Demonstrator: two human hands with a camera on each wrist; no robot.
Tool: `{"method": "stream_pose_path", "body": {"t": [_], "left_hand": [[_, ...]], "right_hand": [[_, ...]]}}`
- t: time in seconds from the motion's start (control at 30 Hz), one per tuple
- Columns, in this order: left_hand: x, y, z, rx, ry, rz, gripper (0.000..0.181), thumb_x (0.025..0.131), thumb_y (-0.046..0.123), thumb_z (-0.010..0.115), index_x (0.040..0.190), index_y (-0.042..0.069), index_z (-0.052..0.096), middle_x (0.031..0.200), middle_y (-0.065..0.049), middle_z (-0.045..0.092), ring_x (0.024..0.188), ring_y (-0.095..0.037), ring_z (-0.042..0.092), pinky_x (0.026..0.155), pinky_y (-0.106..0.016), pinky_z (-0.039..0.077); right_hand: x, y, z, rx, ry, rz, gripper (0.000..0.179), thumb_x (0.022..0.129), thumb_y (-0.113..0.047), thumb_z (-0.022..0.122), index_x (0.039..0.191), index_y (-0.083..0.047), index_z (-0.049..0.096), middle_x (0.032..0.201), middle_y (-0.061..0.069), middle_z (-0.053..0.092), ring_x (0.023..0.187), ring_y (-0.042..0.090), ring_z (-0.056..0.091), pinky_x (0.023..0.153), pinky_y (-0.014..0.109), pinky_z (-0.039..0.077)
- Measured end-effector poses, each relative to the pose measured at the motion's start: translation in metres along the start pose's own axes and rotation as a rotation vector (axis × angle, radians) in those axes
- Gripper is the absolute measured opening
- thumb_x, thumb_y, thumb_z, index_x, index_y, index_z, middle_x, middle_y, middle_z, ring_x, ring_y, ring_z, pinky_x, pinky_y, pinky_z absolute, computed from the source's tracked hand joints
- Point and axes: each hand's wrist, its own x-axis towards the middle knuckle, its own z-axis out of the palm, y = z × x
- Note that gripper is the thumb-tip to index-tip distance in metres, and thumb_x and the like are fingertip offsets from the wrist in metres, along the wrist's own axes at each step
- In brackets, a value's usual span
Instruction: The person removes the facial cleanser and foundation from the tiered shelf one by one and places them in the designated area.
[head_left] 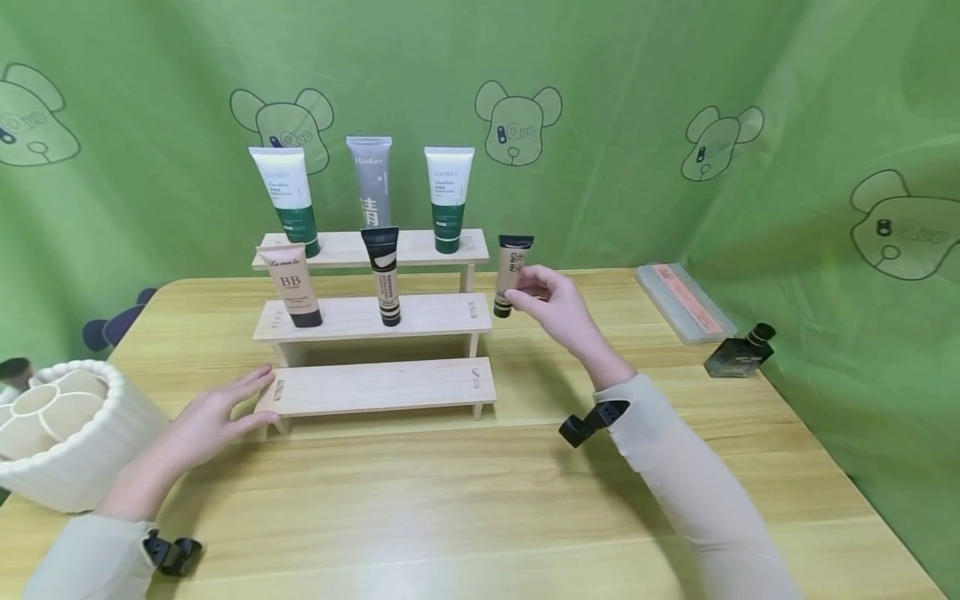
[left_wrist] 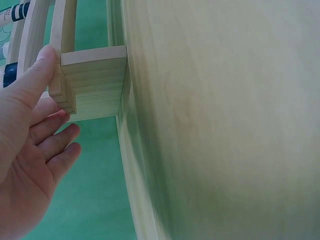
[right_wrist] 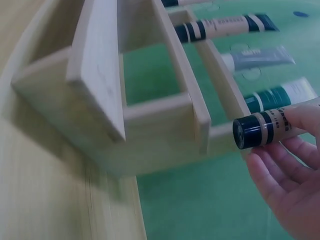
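Observation:
My right hand (head_left: 555,307) pinches a small beige tube with a black cap (head_left: 507,275) between thumb and fingers. The tube is cap-down, just beyond the right end of the middle tier of a wooden display stand (head_left: 382,389). In the right wrist view, its black cap (right_wrist: 242,133) points toward the stand. My left hand (head_left: 213,421) holds the left end of the bottom tier, thumb at the front edge and index finger farther back. A pink BB cream tube (head_left: 291,283) and a black-and-beige tube (head_left: 386,279) stand on the middle tier.
On the top tier are two white-and-green tubes (head_left: 287,192) (head_left: 448,196) and a grey tube (head_left: 372,183). A white ribbed pot (head_left: 112,433) is at the left. A flat translucent case (head_left: 678,304) and a dark bottle (head_left: 738,357) lie near the table's right edge. Green curtain (head_left: 615,150) hangs behind.

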Motion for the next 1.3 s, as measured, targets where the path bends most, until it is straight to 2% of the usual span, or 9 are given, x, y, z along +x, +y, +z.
{"method": "stream_pose_path", "body": {"t": [0.27, 0.43, 0.67, 0.8, 0.9, 1.07, 1.13, 1.2, 1.3], "left_hand": [[0.0, 0.0, -0.001, 0.017, 0.002, -0.01, 0.064, 0.087, 0.034, 0.062, 0.133, -0.007, 0.042, 0.139, -0.026, 0.034, 0.118, -0.05, 0.037, 0.095, -0.062, 0.031], [-0.001, 0.001, -0.002, 0.029, 0.012, -0.007, 0.064, 0.087, 0.035, 0.063, 0.131, -0.007, 0.044, 0.138, -0.026, 0.035, 0.116, -0.051, 0.039, 0.093, -0.062, 0.032], [-0.002, 0.001, -0.003, 0.033, 0.013, -0.01, 0.064, 0.086, 0.035, 0.064, 0.131, -0.006, 0.045, 0.137, -0.026, 0.037, 0.114, -0.05, 0.041, 0.092, -0.061, 0.034], [-0.002, 0.001, -0.003, 0.039, 0.019, -0.009, 0.064, 0.086, 0.035, 0.064, 0.131, -0.006, 0.046, 0.136, -0.025, 0.039, 0.113, -0.05, 0.042, 0.091, -0.061, 0.036], [-0.001, 0.001, -0.003, 0.041, 0.023, -0.006, 0.063, 0.086, 0.035, 0.064, 0.13, -0.006, 0.046, 0.136, -0.025, 0.039, 0.113, -0.05, 0.043, 0.09, -0.061, 0.036], [0.0, 0.0, -0.002, 0.038, 0.022, 0.004, 0.063, 0.086, 0.034, 0.064, 0.13, -0.006, 0.046, 0.136, -0.025, 0.039, 0.113, -0.05, 0.043, 0.091, -0.061, 0.036], [0.001, 0.0, -0.001, 0.034, 0.021, 0.006, 0.063, 0.086, 0.034, 0.065, 0.13, -0.006, 0.046, 0.136, -0.025, 0.039, 0.113, -0.05, 0.043, 0.091, -0.06, 0.036], [0.001, 0.0, -0.001, 0.031, 0.02, 0.006, 0.062, 0.086, 0.034, 0.065, 0.13, -0.006, 0.046, 0.136, -0.025, 0.039, 0.113, -0.05, 0.043, 0.091, -0.06, 0.035], [0.0, -0.001, -0.001, 0.028, 0.016, -0.001, 0.063, 0.086, 0.034, 0.064, 0.13, -0.006, 0.046, 0.136, -0.026, 0.039, 0.113, -0.05, 0.042, 0.092, -0.061, 0.035]], "right_hand": [[0.001, 0.03, -0.035, 0.056, 0.089, 0.073, 0.035, 0.089, -0.009, 0.06, 0.114, 0.013, 0.051, 0.103, 0.019, 0.057, 0.084, 0.009, 0.057, 0.077, 0.022, 0.051], [0.006, 0.058, -0.055, 0.019, 0.151, 0.155, 0.038, 0.09, -0.011, 0.058, 0.117, 0.014, 0.05, 0.103, 0.018, 0.056, 0.081, 0.006, 0.054, 0.076, 0.022, 0.052], [0.006, 0.097, -0.077, -0.082, 0.163, 0.31, 0.044, 0.093, -0.018, 0.056, 0.124, 0.012, 0.047, 0.111, 0.023, 0.053, 0.086, 0.015, 0.053, 0.086, 0.038, 0.05], [0.007, 0.115, -0.087, -0.11, 0.165, 0.387, 0.049, 0.094, -0.024, 0.054, 0.127, 0.01, 0.045, 0.117, 0.025, 0.051, 0.094, 0.024, 0.052, 0.089, 0.04, 0.047], [0.008, 0.128, -0.093, -0.09, 0.178, 0.435, 0.051, 0.093, -0.028, 0.055, 0.126, 0.009, 0.046, 0.117, 0.025, 0.051, 0.097, 0.026, 0.051, 0.09, 0.039, 0.045], [0.007, 0.149, -0.104, -0.155, 0.201, 0.49, 0.048, 0.092, -0.03, 0.054, 0.12, 0.009, 0.051, 0.111, 0.021, 0.053, 0.093, 0.022, 0.049, 0.081, 0.03, 0.045], [0.007, 0.157, -0.108, -0.227, 0.196, 0.5, 0.046, 0.092, -0.03, 0.053, 0.117, 0.009, 0.053, 0.108, 0.021, 0.055, 0.09, 0.021, 0.049, 0.075, 0.027, 0.045], [0.006, 0.163, -0.111, -0.247, 0.19, 0.514, 0.046, 0.092, -0.03, 0.053, 0.115, 0.01, 0.054, 0.108, 0.022, 0.055, 0.089, 0.023, 0.05, 0.073, 0.027, 0.046], [0.006, 0.168, -0.114, -0.27, 0.181, 0.524, 0.048, 0.091, -0.031, 0.053, 0.114, 0.011, 0.055, 0.11, 0.024, 0.055, 0.092, 0.026, 0.051, 0.076, 0.03, 0.045]]}}
